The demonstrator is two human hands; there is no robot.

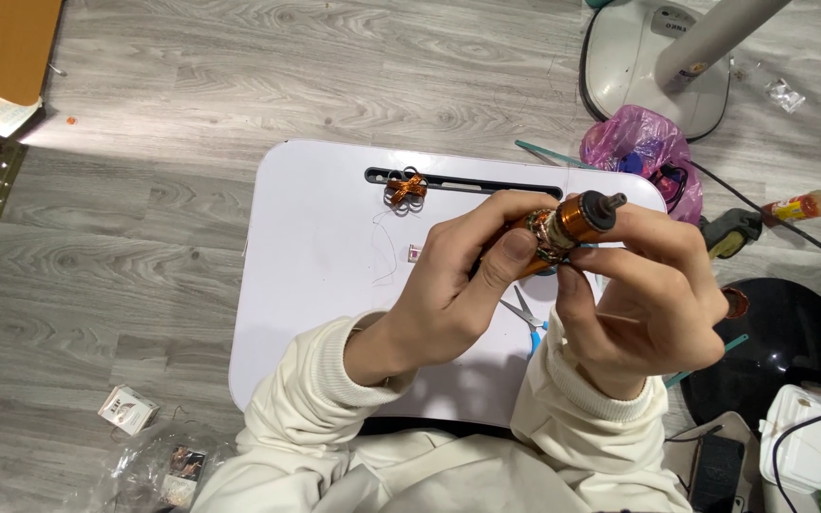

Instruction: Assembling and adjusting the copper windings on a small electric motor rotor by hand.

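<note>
Left hand [448, 285]: fingers curled tight around the body of a copper-wound motor rotor [563, 226], thumb laid along its side. Right hand [643, 294]: fingers closed narrow on the rotor's far end, index over the top, thumb pressing from below. The rotor is held in the air above the right half of the white desk [315, 285], tilted, its metal shaft pointing up and right.

Edges and room: the desk's left half is bare; the hands hang near its right edge. A slot runs along the far edge, and a small copper coil [406, 187] sits on that slot. A small pale square part [415, 253] lies on the desk just left of the left hand. Blue-handled scissors [527, 318] lie beneath the hands, partly hidden.

Containers: a pink plastic bag [634, 142] on the floor beyond the desk's right corner holds dark and blue items, not identifiable. A small white box [128, 408] and a clear bag [168, 465] lie on the floor at lower left; contents unclear.
</note>
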